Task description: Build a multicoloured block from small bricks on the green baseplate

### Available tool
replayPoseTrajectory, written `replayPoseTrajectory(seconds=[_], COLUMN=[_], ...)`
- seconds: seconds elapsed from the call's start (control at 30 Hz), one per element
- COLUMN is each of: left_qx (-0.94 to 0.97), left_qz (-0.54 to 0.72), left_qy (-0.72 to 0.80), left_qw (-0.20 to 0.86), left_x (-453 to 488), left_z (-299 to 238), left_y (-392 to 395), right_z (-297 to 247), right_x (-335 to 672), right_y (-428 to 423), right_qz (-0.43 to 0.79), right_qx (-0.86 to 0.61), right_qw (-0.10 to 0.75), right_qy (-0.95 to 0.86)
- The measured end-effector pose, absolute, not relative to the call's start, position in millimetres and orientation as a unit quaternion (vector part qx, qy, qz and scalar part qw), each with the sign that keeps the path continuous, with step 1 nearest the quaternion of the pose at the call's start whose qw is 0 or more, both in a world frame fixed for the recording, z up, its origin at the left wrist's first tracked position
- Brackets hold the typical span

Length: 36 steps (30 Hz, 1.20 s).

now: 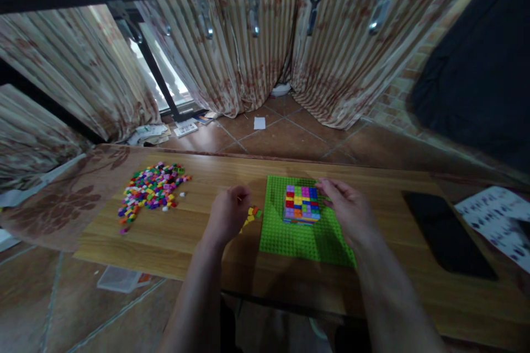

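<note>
A block of stacked, many-coloured building bricks [301, 204] stands on a green studded baseplate [275, 237]. My right hand [345, 204] is at the block's far right corner, thumb and fingers pinched together. Whatever lies between those fingertips is too small to make out. To the left of the baseplate, my left hand [230, 210] is closed with its fingers curled in. Its fingertips are partly hidden, so I cannot tell what they hold. Beside it lie a few loose yellow and orange bricks [250, 215], partly covered by the hand.
A large pile of mixed loose bricks [151, 187] lies at the left of the wooden table [199, 176]. A black flat tablet-like slab [447, 234] and a printed sheet [497, 220] are at the right. A clear plastic box [118, 279] sits on the floor below.
</note>
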<state>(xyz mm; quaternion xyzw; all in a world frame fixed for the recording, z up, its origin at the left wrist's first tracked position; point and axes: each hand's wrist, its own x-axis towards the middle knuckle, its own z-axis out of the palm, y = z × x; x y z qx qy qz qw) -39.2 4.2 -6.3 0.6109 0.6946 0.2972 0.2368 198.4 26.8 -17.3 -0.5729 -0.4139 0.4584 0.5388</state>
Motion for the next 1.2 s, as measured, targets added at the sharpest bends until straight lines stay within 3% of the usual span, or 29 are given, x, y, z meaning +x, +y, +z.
replayPoseTrajectory(seconds=[0.23,1.2], left_qx=[0.65,0.682], left_qz=[0.192,0.132], left_qy=[0.69,0.684], left_qw=[0.252,0.225], left_x=[-59.9,-66.5], left_z=[-5.9,-6.1], left_y=[0.6,-8.6], right_z=[-24.1,-16.3], right_x=[201.3,196.5], right_y=[29.0,26.7], right_qz=[0.446,0.415], right_qx=[-0.58,-0.607], right_qw=[0.52,0.472], right_qy=[-0.44,-0.487])
